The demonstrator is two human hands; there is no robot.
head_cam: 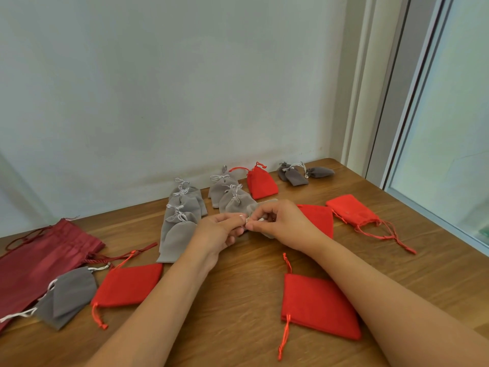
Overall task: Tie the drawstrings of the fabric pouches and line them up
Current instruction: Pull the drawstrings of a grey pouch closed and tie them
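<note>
Your left hand (219, 230) and right hand (281, 221) meet fingertip to fingertip over the middle of the counter (238, 287), each with its fingers curled and pinching the pale drawstrings (261, 219) of 1 light grey pouch (264, 203). That pouch sits right at your fingertips. Its body is mostly hidden behind your right hand and shows only as a blurred edge past the knuckles, so its neck seems to point toward your left hand and its long axis to run off to the right. That is a judgement, since the blur hides the rest. The knot looks to be in progress, so pull the 2 ends apart along the line between your hands, left and right, not upward. Just beyond your fingers lies the near end of the second grey column (232, 198), whose 3 tied pouches run away from you toward the wall. The longer grey column (182, 207) lies to its left, and 1 tied red pouch (262, 182) stands to its right. The open slot for this pouch is therefore almost under your hands, slightly nearer the left one, and a short drop forward would probably place it. Further out, 4 flat red pouches are untied: 1 under your right wrist (320, 219), 1 far right (352, 210), 1 near right (320, 305) and 1 near left (127, 284).
</note>
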